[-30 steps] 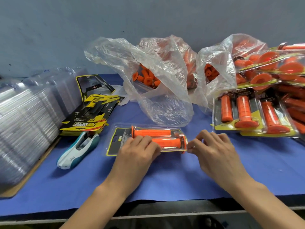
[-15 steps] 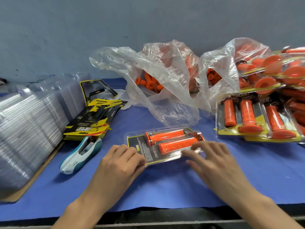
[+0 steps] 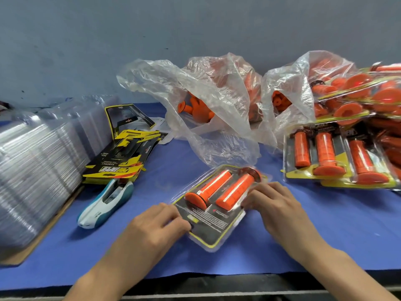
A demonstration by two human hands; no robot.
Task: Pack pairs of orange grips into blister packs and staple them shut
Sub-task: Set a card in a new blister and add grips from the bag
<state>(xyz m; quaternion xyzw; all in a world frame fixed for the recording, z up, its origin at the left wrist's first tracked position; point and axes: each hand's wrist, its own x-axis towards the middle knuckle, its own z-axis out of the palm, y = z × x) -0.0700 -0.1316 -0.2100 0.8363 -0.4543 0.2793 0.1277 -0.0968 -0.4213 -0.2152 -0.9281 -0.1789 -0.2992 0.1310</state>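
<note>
Orange grips (image 3: 213, 186) in blister pack (image 3: 209, 228)

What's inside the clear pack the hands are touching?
Two orange grips lie side by side on a black card with a yellow edge. The card under the grips is hidden, and the left hand and right hand cover sides of the pack.

A black-and-yellow printed cardboard insert (image 3: 115, 169) topping its stack reads "PROTAPER", seen upside down. Fine print on the clear plastic blister pack (image 3: 213, 227) is too small to read.
</note>
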